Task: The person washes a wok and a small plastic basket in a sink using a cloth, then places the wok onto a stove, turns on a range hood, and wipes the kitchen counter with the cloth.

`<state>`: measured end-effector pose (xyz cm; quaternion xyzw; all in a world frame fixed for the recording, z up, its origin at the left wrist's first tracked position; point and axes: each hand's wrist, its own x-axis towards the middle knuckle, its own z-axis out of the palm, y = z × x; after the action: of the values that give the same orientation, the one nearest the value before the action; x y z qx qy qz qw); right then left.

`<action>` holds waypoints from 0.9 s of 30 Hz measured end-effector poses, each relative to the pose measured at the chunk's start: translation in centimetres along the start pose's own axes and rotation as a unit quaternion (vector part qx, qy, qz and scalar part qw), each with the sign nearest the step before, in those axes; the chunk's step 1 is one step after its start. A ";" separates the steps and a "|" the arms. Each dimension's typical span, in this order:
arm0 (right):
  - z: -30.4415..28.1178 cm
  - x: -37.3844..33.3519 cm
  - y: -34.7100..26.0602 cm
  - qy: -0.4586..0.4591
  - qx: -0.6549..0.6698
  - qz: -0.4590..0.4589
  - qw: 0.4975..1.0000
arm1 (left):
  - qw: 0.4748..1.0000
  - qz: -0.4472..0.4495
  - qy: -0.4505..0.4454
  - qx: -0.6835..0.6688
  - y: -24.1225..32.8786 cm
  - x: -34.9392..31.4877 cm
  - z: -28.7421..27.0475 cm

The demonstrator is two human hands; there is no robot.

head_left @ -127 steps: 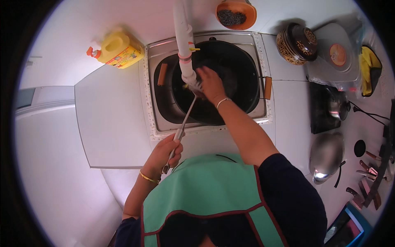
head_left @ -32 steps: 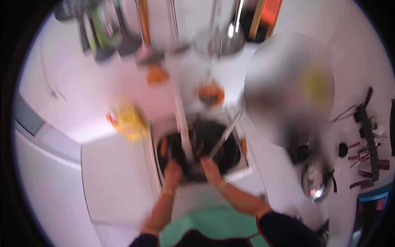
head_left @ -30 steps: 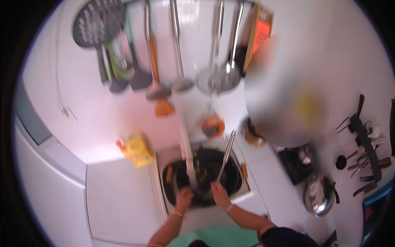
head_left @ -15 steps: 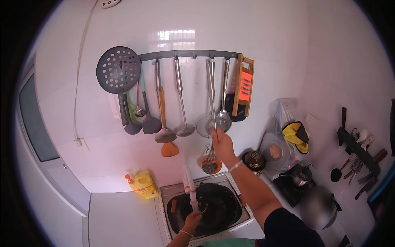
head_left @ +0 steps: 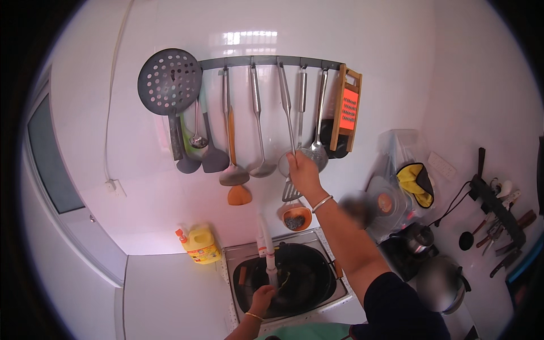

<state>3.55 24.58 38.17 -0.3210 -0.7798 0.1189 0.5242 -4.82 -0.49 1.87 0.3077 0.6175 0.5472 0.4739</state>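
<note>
A metal slotted turner (head_left: 286, 102) is in my right hand (head_left: 305, 174). My fingers are closed round its lower shaft, with the slotted blade showing below them and the handle's top at a hook of the wall rail (head_left: 243, 61). Behind the shaft hangs a round mesh strainer (head_left: 285, 164), partly covered by my hand. My left hand (head_left: 262, 298) is low over the near side of a black wok (head_left: 309, 283) in the sink (head_left: 330, 249), just under the end of the white faucet (head_left: 271, 260). Its fingers are curled; what they grip, if anything, is hidden.
More utensils hang on the rail, among them a large perforated skimmer (head_left: 170, 82), a ladle (head_left: 263, 169) and a wooden-framed grater (head_left: 347, 107). A small orange holder (head_left: 296, 217) is on the wall. A yellow bottle (head_left: 201, 245) stands left of the sink. Knives (head_left: 506, 259) hang at right.
My right hand has brought the turner's handle top left and up to the hook that was bare, away from the strainer's handle. The left hand stays by the faucet. The view has shifted slightly.
</note>
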 end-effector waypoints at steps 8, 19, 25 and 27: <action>1.1 -3.6 5.2 0.000 0.000 -0.019 1.000 | 1.000 -0.011 -0.012 -0.007 -2.4 0.1 0.8; 3.4 -36.7 18.8 -0.257 0.020 0.357 0.898 | 0.990 -0.013 0.051 0.127 -4.1 4.2 -0.8; 8.7 -42.3 18.0 -0.344 -0.013 0.373 0.862 | 0.939 0.040 0.077 0.332 -5.4 6.3 -0.5; 10.4 -40.5 16.6 -0.379 -0.221 0.096 0.894 | 0.952 -0.122 0.057 0.275 -6.1 7.3 0.4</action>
<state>10.41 13.52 -4.89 -0.4325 -0.8907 0.1062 0.0908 -6.24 4.95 -5.85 0.3167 0.8030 0.3111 0.3977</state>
